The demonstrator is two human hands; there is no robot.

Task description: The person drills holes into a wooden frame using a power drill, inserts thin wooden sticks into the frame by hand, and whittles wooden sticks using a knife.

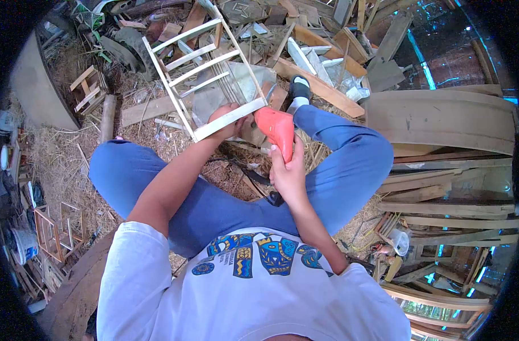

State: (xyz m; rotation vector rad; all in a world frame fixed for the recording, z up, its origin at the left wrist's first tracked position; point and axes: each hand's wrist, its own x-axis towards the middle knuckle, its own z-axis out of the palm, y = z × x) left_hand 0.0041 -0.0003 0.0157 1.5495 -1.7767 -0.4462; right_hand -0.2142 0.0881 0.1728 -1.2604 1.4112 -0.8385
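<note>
In the head view, my right hand (289, 172) is wrapped round the handle of a red power drill (277, 128). Its nose is up against the near right corner of a slatted wooden frame (230, 120); whether a bit enters the wood is hidden. My left hand (230, 121) grips the frame's near end bar from behind and below, its fingers partly covered by the wood. Pale and ladder-like, the frame stands tilted away between my legs, with several crossbars. A black cord (254, 175) runs below the drill near my lap.
Scrap wood (322, 85) is heaped ahead. Stacked planks (447, 210) and a broad curved board (441, 122) lie to the right. A smaller wooden frame (59, 230) and a white bucket (25, 245) are at left. A clear plastic container (400, 241) sits at lower right.
</note>
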